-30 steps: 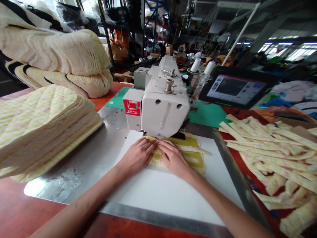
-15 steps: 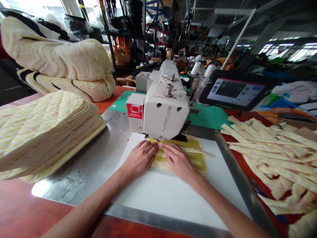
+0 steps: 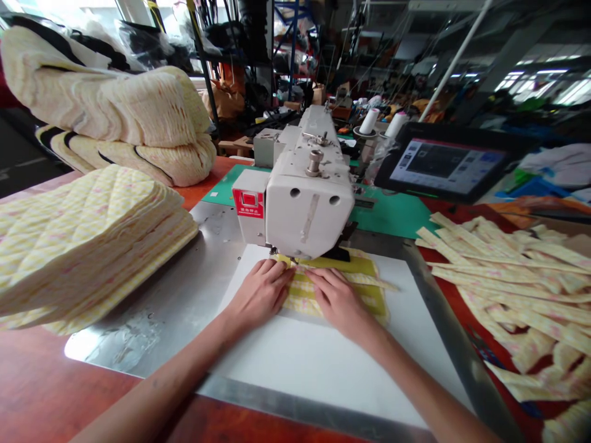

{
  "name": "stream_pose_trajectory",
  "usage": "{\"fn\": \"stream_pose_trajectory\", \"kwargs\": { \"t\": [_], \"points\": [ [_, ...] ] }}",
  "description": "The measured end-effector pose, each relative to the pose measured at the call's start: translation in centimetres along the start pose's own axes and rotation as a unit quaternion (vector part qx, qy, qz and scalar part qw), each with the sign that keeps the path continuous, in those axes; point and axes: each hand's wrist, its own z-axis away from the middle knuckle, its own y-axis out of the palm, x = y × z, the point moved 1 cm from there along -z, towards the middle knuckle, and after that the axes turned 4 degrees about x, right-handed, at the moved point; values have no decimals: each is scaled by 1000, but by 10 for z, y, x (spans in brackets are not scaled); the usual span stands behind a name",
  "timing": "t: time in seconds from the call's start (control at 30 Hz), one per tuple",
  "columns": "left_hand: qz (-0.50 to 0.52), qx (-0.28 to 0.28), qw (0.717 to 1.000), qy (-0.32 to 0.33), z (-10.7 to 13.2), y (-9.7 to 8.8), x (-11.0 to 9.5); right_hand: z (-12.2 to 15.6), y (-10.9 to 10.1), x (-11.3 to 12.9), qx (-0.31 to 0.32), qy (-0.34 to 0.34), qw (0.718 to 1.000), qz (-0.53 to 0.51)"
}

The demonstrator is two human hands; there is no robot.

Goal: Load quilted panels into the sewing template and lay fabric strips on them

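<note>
A yellow quilted fabric piece point(image 3: 335, 289) with a darker yellow panel lies on a white board point(image 3: 323, 369), its near end under the presser foot point(image 3: 281, 253) of a white industrial sewing machine point(image 3: 307, 209). My left hand point(image 3: 261, 294) rests flat with its fingertips on the fabric's left end, close to the needle area. My right hand point(image 3: 339, 301) lies flat on top of the fabric. Neither hand grips; the fingers of both press down. The needle itself is hidden.
A tall stack of quilted pads point(image 3: 78, 240) stands left on the steel plate point(image 3: 152, 320). Behind it lies a folded quilted bundle point(image 3: 124, 117). Loose quilted strips point(image 3: 517, 295) cover the red table at right. A control screen point(image 3: 447, 169) stands behind them, beside thread cones point(image 3: 369, 121).
My right hand has shifted rightward, so the gap between my hands is wider. The whole view has drifted slightly as my head moved.
</note>
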Motion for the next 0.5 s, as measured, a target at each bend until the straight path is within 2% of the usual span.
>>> {"fn": "stream_pose_trajectory", "kwargs": {
  "t": [0.13,0.27,0.5],
  "points": [
    [-18,2,1000,3,-2,3,-5,4,-3,-4,2,1,1000,-16],
    [-19,-26,999,18,-7,6,-7,5,-6,-10,9,20,999,-29],
    [6,-44,999,25,-12,9,4,-7,-7,-20,40,42,996,-70]
  ]
}}
